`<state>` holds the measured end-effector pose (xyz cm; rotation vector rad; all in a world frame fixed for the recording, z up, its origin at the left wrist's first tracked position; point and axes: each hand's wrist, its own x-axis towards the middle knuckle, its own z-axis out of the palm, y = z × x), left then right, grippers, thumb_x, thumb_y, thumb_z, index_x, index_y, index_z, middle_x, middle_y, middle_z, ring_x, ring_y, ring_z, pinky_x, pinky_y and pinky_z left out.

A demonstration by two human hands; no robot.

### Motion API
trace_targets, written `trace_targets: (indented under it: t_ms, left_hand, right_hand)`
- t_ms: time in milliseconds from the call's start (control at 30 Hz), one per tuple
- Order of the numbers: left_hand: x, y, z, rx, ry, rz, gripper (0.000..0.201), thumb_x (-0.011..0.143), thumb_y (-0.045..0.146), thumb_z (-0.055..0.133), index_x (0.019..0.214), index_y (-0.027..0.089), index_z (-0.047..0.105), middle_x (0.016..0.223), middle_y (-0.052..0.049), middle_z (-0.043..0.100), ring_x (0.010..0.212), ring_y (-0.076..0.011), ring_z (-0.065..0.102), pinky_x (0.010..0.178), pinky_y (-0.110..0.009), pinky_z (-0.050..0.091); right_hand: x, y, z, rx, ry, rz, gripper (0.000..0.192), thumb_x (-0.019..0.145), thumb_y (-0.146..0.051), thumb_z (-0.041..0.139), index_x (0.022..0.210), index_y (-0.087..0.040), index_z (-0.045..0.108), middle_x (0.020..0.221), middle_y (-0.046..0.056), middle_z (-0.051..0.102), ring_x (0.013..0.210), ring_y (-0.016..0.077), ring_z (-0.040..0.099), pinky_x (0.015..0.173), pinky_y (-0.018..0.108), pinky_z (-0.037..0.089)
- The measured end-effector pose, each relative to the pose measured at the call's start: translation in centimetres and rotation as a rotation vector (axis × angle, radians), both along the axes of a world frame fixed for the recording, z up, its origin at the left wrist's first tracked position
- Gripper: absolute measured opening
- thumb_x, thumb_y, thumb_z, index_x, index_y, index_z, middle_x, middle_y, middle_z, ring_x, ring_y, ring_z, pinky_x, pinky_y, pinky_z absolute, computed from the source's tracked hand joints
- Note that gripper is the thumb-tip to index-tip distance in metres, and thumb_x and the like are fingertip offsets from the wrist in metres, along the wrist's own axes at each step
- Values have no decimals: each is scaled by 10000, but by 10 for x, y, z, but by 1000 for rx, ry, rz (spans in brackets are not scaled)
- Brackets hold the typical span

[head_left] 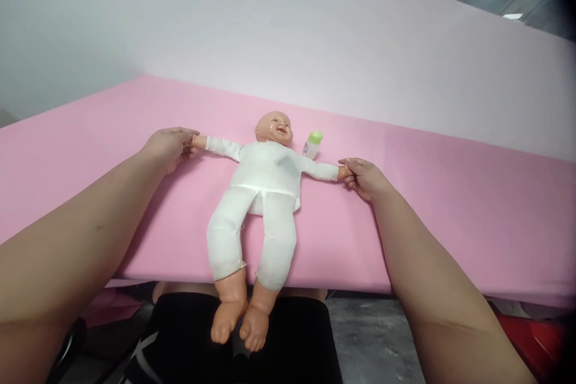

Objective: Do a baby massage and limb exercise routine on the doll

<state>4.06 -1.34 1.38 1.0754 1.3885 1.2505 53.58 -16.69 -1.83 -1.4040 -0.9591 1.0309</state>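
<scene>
A baby doll (266, 169) with a white cloth body lies on its back on the pink table, its arms stretched out sideways. The plastic feet hang over the front edge, above my lap. My left hand (170, 147) is closed around the doll's hand on the left side. On the other side, my right hand (363, 177) pinches the doll's other hand between thumb and fingers. Beside the doll's head and shoulder lies a small white bottle (311, 147) with a green cap, touched by neither hand.
The pink-covered table (432, 216) runs wide to both sides. A white wall panel (279, 30) stands behind it. Below the front edge are my legs in black shorts (297, 342) and a grey floor (373, 336). Something red (535, 342) is at the lower right.
</scene>
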Motion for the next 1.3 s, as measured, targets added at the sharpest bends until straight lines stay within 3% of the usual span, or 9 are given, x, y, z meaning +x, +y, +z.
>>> trace_targets:
  t_ms: [200,433,567,667,767,867,1033,1167,1300]
  left_hand:
    - [-4,8,-3,-52,12,-46,314,837,4,612,1136,72,680,772,-74,657,567,-140,580,695,-370,559]
    - [0,-4,2,-49,-36,-87,268,781,-12,669,1015,118,680,767,-77,673,562,-158,629,671,-368,592]
    - [-3,-13,2,5,-69,-162,353,727,-2,747,1060,111,719,768,-89,707,590,-168,660,636,-332,580]
    - [-9,-14,0,36,-75,-200,364,714,55,817,1067,116,757,815,-108,741,623,-167,678,616,-301,570]
    - [-13,-12,-3,44,-75,-217,370,721,116,860,1081,126,775,852,-123,762,627,-166,684,602,-289,567]
    - [-14,-10,-5,37,-81,-189,311,761,179,868,1054,125,778,852,-130,762,615,-172,689,600,-299,579]
    - [-14,-4,-9,18,-58,-165,217,867,170,754,1076,113,763,887,-148,762,642,-193,714,631,-328,625]
    - [-14,-4,-8,0,-87,-170,329,816,54,722,1143,90,733,917,-160,757,681,-211,742,706,-368,657]
    - [-13,-6,-7,-9,-141,-178,457,699,-48,754,1137,76,716,913,-143,742,755,-234,765,761,-370,662]
  right_hand:
    - [3,1,2,-50,33,10,221,994,-160,611,1208,-164,665,802,68,710,574,138,635,512,236,580]
    - [16,-5,-2,-41,108,172,401,887,-129,755,1276,-176,671,1097,142,752,935,237,766,813,314,685]
    - [18,-3,-9,-45,96,202,454,822,-176,853,1250,-206,705,1008,92,742,745,181,712,630,266,646]
    - [15,-1,-12,-18,56,197,410,782,-269,916,1148,-198,745,844,32,684,560,99,547,449,203,480]
    - [11,0,-11,-9,31,156,394,730,-350,957,1026,-178,762,757,15,638,543,91,491,424,201,399]
    - [8,1,-11,-19,26,116,404,739,-436,945,979,-164,766,704,16,612,541,106,484,435,222,407]
    - [6,2,-13,-44,-11,19,421,842,-506,840,1095,-178,767,667,6,584,498,107,437,390,221,380]
    - [8,4,-14,-59,0,25,330,892,-381,781,1165,-199,745,696,14,607,502,113,470,391,219,428]
    - [13,4,-15,-72,70,87,364,853,-216,794,1209,-210,718,860,69,712,598,139,601,502,242,574]
